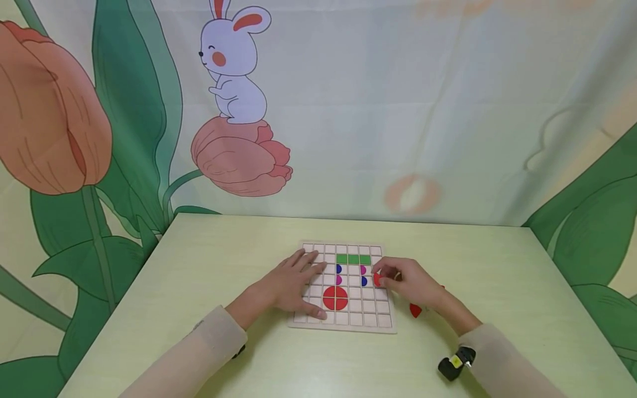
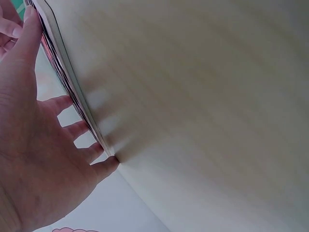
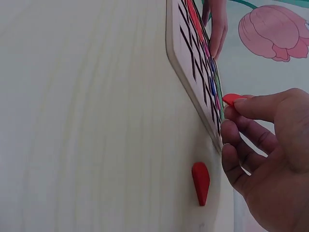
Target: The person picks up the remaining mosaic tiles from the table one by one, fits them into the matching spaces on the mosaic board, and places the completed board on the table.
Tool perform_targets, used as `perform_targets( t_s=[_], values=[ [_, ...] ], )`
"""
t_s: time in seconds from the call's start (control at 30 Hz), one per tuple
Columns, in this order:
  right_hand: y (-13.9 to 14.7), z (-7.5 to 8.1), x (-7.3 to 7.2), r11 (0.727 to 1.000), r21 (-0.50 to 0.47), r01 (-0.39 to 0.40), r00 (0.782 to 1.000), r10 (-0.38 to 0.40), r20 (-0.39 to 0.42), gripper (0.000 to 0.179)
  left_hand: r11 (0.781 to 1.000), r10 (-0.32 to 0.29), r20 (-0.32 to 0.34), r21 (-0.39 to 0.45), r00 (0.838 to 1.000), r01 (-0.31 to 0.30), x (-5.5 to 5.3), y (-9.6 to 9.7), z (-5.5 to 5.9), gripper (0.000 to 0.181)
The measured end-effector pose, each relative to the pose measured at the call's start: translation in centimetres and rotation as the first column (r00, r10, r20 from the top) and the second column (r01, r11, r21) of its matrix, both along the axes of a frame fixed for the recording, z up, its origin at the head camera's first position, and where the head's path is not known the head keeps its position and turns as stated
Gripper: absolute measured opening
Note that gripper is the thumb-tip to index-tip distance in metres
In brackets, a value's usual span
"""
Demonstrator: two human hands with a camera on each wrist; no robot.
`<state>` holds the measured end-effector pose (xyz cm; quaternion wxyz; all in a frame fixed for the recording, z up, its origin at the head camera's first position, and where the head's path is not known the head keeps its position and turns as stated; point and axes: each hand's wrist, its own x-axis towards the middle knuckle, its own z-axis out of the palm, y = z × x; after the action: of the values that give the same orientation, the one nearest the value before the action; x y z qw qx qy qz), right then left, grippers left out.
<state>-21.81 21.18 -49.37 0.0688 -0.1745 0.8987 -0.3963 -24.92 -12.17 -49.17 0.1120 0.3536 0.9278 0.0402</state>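
Note:
A pale wooden board [image 1: 368, 320] with a square grid lies on the table. My left hand [image 1: 291, 284] rests along its left side, fingers spread over the edge and onto the squares. Between thumb and fingertips, my right hand [image 1: 409, 280] pinches a small red piece [image 3: 232, 99] over the board's right side. Whether that piece touches the board I cannot tell. Green squares [image 1: 353, 259] form a row near the board's top. Blue half-circles [image 1: 339, 269] and magenta half-circles [image 1: 363, 270] sit below them. Red quarter pieces [image 1: 335, 298] make a full circle lower down.
A loose red wedge-shaped piece [image 3: 201, 183] lies on the table [image 1: 209, 260] right of the board. Another bit of red [image 1: 443, 286] shows beside my right wrist, mostly hidden. A printed curtain [image 1: 338, 110] hangs behind the table's far edge.

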Motion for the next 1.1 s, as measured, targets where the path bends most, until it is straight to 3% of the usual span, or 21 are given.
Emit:
perform_targets(
  t_s=[0.57, 1.1],
  values=[
    [-3.6, -0.2, -0.2, 0.996, -0.027, -0.085, 0.996, 0.084, -0.02, 0.008, 1.0, -0.004, -0.007, -0.006, 1.0, 0.004, -0.2, 0.0, -0.1, 0.122],
    [-4.3, -0.8, -0.1, 0.996, 0.018, -0.085, 0.996, 0.086, -0.008, 0.008, 1.0, -0.007, -0.006, -0.004, 1.0, 0.007, -0.2, -0.1, -0.1, 0.122]
  ],
)
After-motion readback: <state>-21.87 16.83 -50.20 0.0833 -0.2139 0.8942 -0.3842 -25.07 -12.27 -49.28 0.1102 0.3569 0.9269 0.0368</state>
